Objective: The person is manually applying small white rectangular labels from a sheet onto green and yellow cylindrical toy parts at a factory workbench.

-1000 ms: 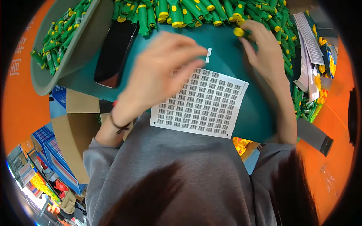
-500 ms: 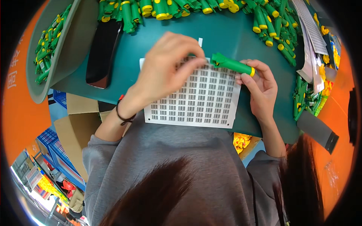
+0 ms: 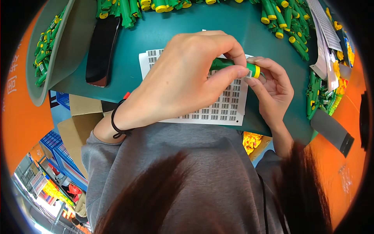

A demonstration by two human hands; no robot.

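Above a white sheet of barcode stickers (image 3: pixel 230 105), my right hand (image 3: pixel 274 84) grips a green plastic tube (image 3: pixel 223 63) by its yellow-capped end. My left hand (image 3: pixel 187 74) reaches across the sheet and covers most of it. Its thumb and forefinger are closed at the tube, next to the yellow cap. A small barcode sticker (image 3: pixel 248 74) shows at the tip of the left thumb, against the tube. The tube's other end is hidden behind my left fingers.
Heaps of similar green tubes (image 3: pixel 290 23) lie along the table's far edge and right side. A grey bin (image 3: pixel 62 50) at the left holds more. A black phone-like slab (image 3: pixel 103 52) lies beside it. Further sticker sheets (image 3: pixel 325 27) are at the right; an open cardboard box (image 3: pixel 74 132) stands below left.
My left hand has moved right from the sticker sheet to the tube, bringing a sticker against it near the yellow cap. My right hand still holds the tube, slightly further right.
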